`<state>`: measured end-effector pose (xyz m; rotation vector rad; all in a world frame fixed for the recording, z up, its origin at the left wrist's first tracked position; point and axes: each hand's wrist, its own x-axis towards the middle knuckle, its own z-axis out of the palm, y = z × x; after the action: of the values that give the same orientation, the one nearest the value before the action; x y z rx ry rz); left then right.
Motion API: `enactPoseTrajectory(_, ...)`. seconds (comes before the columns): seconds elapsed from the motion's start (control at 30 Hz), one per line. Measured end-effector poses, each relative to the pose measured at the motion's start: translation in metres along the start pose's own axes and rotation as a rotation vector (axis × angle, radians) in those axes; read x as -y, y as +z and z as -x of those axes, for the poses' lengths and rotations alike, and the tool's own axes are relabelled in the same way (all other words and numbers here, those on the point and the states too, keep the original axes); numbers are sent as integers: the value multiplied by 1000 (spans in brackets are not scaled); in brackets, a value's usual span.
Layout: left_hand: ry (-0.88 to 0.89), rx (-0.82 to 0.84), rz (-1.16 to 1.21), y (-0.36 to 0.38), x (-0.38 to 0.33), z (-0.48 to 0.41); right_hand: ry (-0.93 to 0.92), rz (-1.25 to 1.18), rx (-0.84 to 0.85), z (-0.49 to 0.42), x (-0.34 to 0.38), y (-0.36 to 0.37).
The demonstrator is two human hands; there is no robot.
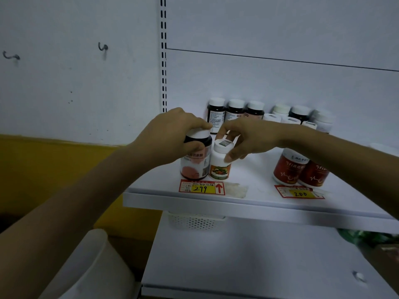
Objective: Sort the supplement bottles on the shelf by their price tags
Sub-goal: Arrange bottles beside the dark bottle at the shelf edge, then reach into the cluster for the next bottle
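Two bare hands reach over a white shelf (248, 203) at the same time. The left hand (172, 134) is wrapped around the top of a dark bottle (195, 158) with a white cap and a pink label. Its fingers curl over the cap and its thumb presses on the side of the bottle. The right hand (250, 139) holds a small white bottle (220, 161) that has a picture of food on its label. The thumb and fingers pinch the cap from both sides. The two bottles stand side by side and touch, near the front edge of the shelf on its left part. Just in front of them a red and yellow price tag (201, 188) lies on the shelf and reads 299, with a red arrow pointing up. Over on the right, two red bottles (300, 169) stand together under the right arm. A second price tag (300, 192) in front of them reads 200. At the back, against the white wall, is a row of dark bottles (235, 111) with white caps. Beside that row, to the right, is a bunch of smaller bottles (300, 116); their labels are too blurry to read. Below the shelf hangs a white basket (196, 221) with little holes.
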<state>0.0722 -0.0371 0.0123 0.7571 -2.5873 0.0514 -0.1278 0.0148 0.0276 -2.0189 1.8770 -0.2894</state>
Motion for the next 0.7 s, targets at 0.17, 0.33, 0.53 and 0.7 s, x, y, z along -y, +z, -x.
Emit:
enactPoseTrajectory(0.17, 5, 58, -26, -17, 0, -14, 21, 57, 13, 2, 1, -8)
enactPoseTrajectory(0.33, 62, 52, -133, -29, -19, -45, -4, 101, -118, 17, 3, -36)
enactPoseTrajectory(0.53, 137, 102, -215, -23, -66, -101, 53, 145, -245, 48, -36, -84)
enactPoseTrajectory(0.7, 156, 101, -219, -10, -109, -142, 139, 180, -294, 77, -92, -116)
